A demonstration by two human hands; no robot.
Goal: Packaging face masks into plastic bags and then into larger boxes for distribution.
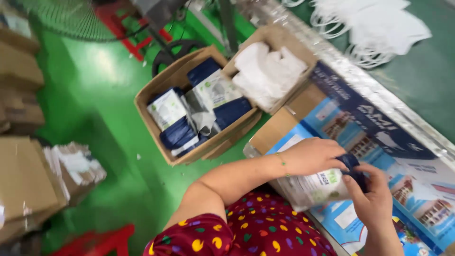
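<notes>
My left hand (310, 155) and my right hand (374, 199) both grip one white and navy pouch (315, 187) over the table's near edge. The left hand pinches its dark blue top from the left, the right hand holds the same top from the right. A thin green bracelet is on my left wrist. The pouch's lower white part hangs toward my lap, above a dark red patterned garment.
An open cardboard box (156, 90) on the green floor holds more navy and white pouches (213, 95). Beside it another box (303, 50) holds white face masks (268, 71). Loose white masks (379, 28) lie on the green table. Blue printed sheets (417, 175) cover the table near me. Cardboard stacks (28, 180) stand left.
</notes>
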